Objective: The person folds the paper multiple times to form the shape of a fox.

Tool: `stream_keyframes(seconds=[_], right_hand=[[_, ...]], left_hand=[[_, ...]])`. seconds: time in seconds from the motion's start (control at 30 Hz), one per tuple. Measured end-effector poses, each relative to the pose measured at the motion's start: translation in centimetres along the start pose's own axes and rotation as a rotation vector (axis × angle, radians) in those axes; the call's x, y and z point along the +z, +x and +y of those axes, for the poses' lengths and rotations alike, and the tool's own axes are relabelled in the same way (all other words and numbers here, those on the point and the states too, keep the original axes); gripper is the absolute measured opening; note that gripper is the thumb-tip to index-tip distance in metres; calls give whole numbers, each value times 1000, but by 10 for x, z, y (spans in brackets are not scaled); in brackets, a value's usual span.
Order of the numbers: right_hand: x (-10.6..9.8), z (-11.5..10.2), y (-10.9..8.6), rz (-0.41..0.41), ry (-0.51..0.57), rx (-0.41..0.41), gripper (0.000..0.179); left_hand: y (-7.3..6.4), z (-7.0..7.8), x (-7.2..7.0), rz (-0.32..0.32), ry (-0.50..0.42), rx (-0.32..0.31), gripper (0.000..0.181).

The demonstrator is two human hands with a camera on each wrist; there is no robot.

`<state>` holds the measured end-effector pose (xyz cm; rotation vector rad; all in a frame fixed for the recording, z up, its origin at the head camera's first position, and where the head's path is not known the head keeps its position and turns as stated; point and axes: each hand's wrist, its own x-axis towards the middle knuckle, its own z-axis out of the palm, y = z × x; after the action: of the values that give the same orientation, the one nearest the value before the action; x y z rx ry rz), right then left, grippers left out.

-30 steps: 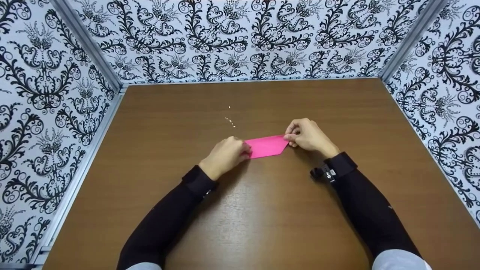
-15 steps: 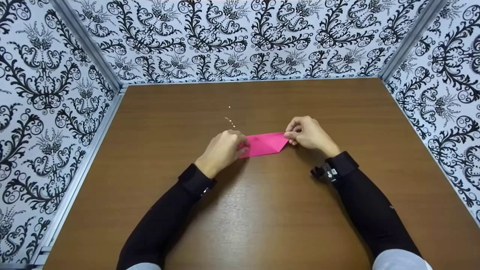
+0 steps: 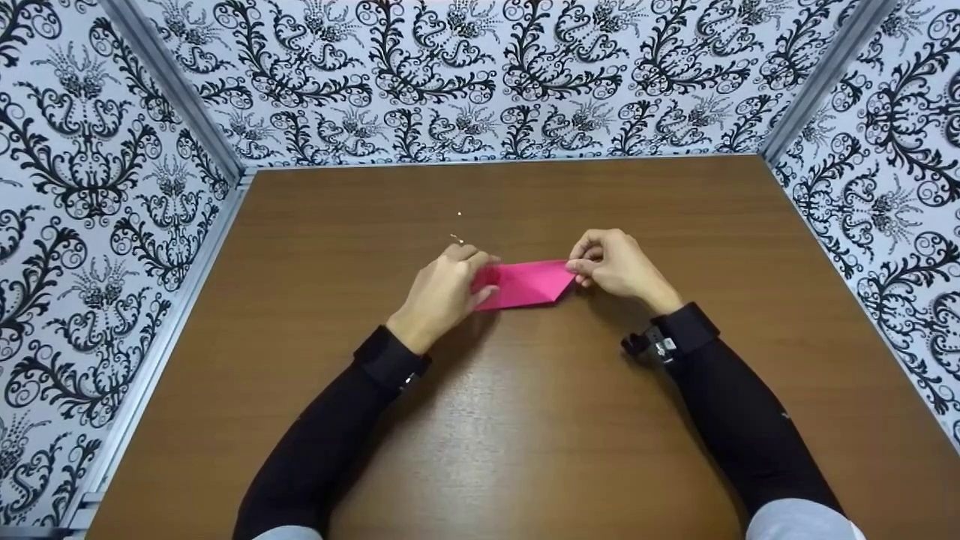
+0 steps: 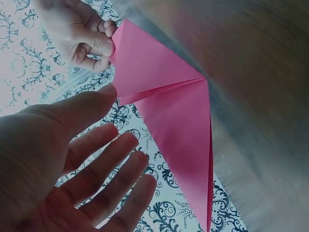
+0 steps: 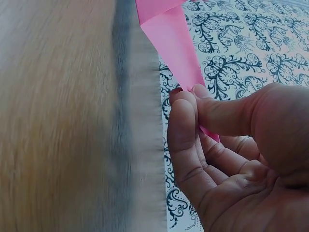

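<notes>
A folded pink sheet of paper stretches between both hands, over the middle of the table. My right hand pinches its right corner between thumb and index finger; the right wrist view shows the paper narrowing into that pinch. At the other end is my left hand, overlapping the paper in the head view. Seen from the left wrist, its fingers are extended and apart, and the thumb tip lies right at the paper's edge. Two flaps of the paper meet at a corner there, with a narrow slit between them.
Small light specks lie on the brown wooden table beyond the left hand. Walls with a black-and-white scroll pattern enclose the back and both sides, joined by grey metal rails. A wrist camera sits on the right cuff.
The left hand's fingers have loosened from the paper and spread, as that hand moved left and away from the body. The paper and the right hand have shifted slightly farther back.
</notes>
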<state>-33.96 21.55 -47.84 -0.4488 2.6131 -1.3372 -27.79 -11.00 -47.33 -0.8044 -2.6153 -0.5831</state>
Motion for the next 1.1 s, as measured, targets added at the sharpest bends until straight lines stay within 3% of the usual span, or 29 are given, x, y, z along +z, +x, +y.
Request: stream_keyframes(seconds=[0.27,0.63,0.9,1.1], right_hand=[[0,-6,-1,14,18,-28,12],[4,-19,-3,50,20,-97,11],[9,-28,-10,119,-34,-238,13],[13,-35,-15,160,-104,-349,13]], left_hand=[[2,-2,-1,42,10,32,43],[2,-2,-2,20,25,-1,47],[2,-1,-4,23,-4,-16,43],[1,0,-4,26,-39,-16,28]])
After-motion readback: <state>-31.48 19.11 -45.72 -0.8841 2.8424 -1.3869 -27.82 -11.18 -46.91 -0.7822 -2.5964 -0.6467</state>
